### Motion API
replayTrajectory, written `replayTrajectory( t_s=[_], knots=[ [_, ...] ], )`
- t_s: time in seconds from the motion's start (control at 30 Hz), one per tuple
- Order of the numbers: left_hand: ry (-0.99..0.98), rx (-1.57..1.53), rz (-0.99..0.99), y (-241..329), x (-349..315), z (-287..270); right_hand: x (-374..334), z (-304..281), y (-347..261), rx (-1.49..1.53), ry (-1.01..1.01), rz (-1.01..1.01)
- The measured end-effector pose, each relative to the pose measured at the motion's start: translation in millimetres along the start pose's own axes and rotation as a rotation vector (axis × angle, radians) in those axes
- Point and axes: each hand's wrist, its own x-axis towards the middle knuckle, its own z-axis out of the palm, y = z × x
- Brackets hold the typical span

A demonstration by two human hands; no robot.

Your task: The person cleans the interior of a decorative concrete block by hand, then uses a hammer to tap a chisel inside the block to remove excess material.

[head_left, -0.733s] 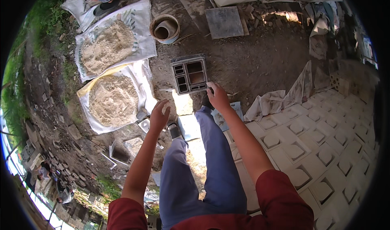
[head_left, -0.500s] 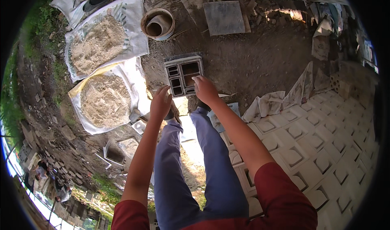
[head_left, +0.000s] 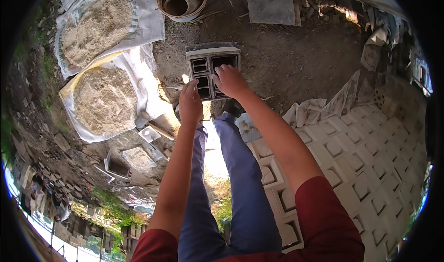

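Observation:
A grey rectangular mould [head_left: 211, 77] with several compartments of different sizes lies on the ground before my feet. My left hand [head_left: 190, 103] is at its near left corner, fingers stretched upward and nothing seen in them. Over the large right compartment is my right hand [head_left: 230, 81], its fingers loosely bent and apart beside the middle divider. Whether its fingertips touch the divider I cannot tell. The back of the right hand hides part of the mould's near right side.
Sacks with heaps of pale sandy powder [head_left: 105, 101] lie at left. A bucket [head_left: 203, 5] and a flat grey board [head_left: 270, 3] are at the far side. Pale moulded blocks [head_left: 342, 160] stand in rows at right. A small trowel-like tool [head_left: 142, 119] lies by the near sack.
My view has shifted, so the bucket and board sit higher in the picture. Both hands have moved forward, the right one further over the mould and the left one closer to it.

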Motion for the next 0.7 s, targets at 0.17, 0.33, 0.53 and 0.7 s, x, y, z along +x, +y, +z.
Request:
replayTrajectory(
  t_s=[0.17,0.33,0.53,0.7],
  knots=[
    [0.028,-0.008,-0.060,-22,1,-26,12,3,-6,-0.045,-0.062,0.063],
    [0.054,-0.009,-0.059,-36,5,-39,19,6,-4,-0.057,-0.109,0.095],
    [0.033,-0.040,-0.033,-32,10,-41,21,10,-2,-0.071,-0.148,0.103],
    [-0.007,-0.010,-0.044,-23,18,-30,21,14,1,-0.097,-0.146,0.079]
  ],
)
